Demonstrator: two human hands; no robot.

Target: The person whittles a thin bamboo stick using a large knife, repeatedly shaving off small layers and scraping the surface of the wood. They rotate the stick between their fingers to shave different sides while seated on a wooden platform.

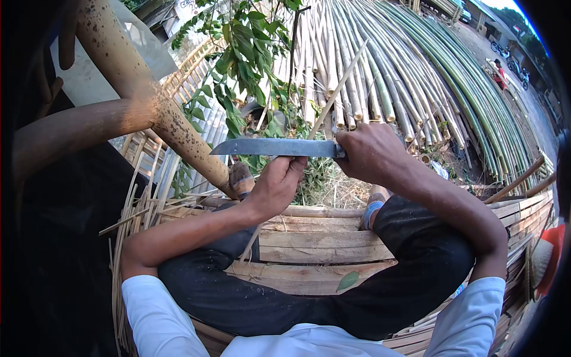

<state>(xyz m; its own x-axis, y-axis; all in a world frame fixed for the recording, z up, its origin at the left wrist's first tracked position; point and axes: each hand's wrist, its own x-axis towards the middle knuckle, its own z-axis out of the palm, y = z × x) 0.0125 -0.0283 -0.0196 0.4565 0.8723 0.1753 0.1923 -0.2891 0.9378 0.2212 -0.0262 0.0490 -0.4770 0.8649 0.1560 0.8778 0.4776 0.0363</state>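
My right hand (pixel 372 152) is wrapped round the handle of a long knife (pixel 273 147). The blade lies almost level and points left, above my left hand (pixel 278 184). A pale, narrow bamboo strip (pixel 339 92) slants from the upper right down behind the blade, and its lower end shows below my left wrist. My left hand is closed on this strip, thumb and fingers pressed together just under the blade. The handle is mostly hidden by my right fingers.
I sit on a bamboo-slat platform (pixel 321 239), a green leaf (pixel 348 280) between my legs. Long bamboo poles (pixel 380 77) lie ahead. A thick speckled post (pixel 137 77) slants at left, beside a leafy plant (pixel 244 53). Thin strips (pixel 143 202) stand beside my left arm. A person (pixel 498 74) is far right.
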